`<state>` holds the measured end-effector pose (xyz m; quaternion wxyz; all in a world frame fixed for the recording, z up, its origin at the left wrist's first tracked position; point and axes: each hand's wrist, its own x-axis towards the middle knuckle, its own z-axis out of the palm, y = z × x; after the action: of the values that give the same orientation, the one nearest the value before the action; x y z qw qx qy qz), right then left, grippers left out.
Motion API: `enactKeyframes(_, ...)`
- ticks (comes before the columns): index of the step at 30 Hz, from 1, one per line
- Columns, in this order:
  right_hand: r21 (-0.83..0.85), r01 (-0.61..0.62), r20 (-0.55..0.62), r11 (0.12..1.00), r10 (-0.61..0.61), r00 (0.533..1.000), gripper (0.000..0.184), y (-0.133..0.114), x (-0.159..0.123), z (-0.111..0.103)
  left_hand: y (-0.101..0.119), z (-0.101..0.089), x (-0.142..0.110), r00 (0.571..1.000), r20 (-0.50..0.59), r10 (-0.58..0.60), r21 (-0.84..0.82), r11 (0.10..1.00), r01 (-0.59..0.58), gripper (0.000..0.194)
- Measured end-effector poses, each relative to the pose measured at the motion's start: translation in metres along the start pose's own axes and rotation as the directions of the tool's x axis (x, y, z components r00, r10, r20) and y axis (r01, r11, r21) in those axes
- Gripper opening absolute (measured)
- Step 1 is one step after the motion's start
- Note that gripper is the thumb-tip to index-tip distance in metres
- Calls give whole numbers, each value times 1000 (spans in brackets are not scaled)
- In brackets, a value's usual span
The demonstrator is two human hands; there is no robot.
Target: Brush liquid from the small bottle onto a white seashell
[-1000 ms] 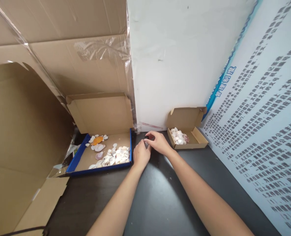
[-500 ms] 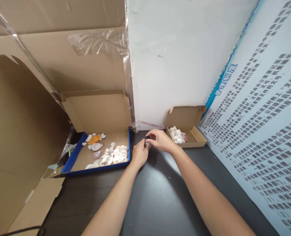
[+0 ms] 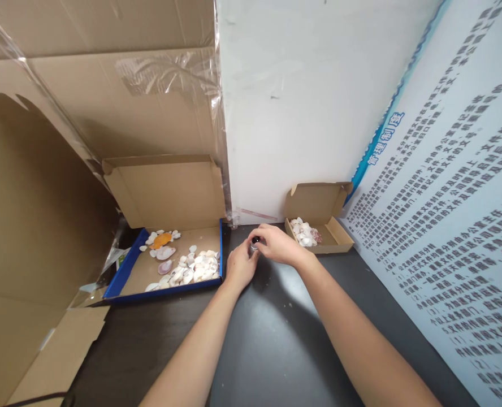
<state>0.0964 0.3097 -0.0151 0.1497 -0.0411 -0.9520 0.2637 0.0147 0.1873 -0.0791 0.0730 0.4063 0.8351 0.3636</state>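
Note:
Both hands meet at the far middle of the dark table around a small bottle (image 3: 254, 247) with a black cap (image 3: 256, 239). Low on the bottle's left side, my left hand (image 3: 241, 264) is closed round its body, which is mostly hidden. From the right, my right hand (image 3: 272, 242) has thumb and fingers pinched at the black cap. To the left of my hands lies an open blue-edged cardboard box (image 3: 149, 270) with many white seashells (image 3: 195, 268) heaped in its near right part. Several shells and an orange shell (image 3: 163, 241) are arranged toward its back left.
A smaller open cardboard box (image 3: 336, 233) with white shells (image 3: 305, 233) stands at the back right. A white wall panel (image 3: 276, 113) rises behind, a printed board (image 3: 446, 226) leans at the right, and large cardboard (image 3: 30, 226) walls the left.
My right fingers have shifted slightly at the black cap, their grip a little changed. My left hand stays on the bottle; the whole view has slid very slightly left.

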Motion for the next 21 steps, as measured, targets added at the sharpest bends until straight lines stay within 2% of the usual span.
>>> enactKeyframes(3, -7, 18, 29, 1000, -18, 999, 40, -3, -2, -1, -1, 1, 1, 1000, 10, 0, 8, 1000, 0, 25)
enactKeyframes(5, -23, -8, 15, 1000, 8, 1000, 40, -5, -3, -2, -1, 1, 0, 1000, 12, 3, 13, 1000, -3, 20)
enactKeyframes(9, -76, -115, -54, 990, 111, 992, 21, -9, -1, -2, -1, 1, -1, 1000, 10, 7, 17, 1000, -7, 15)
enactKeyframes(12, -90, -122, -56, 988, 118, 992, 10, -9, 0, -1, 0, 1, -1, 1000, 8, 0, 18, 1000, 0, 16)
enactKeyframes(17, -67, -53, -15, 996, 52, 999, 27, -7, -1, 6, 1, 0, -1, 1000, 16, -15, 14, 1000, 14, 26)
enactKeyframes(21, -16, -29, -18, 999, 29, 999, 27, -11, -2, 1, 3, -2, -2, 999, 34, -15, 26, 1000, 15, 25)
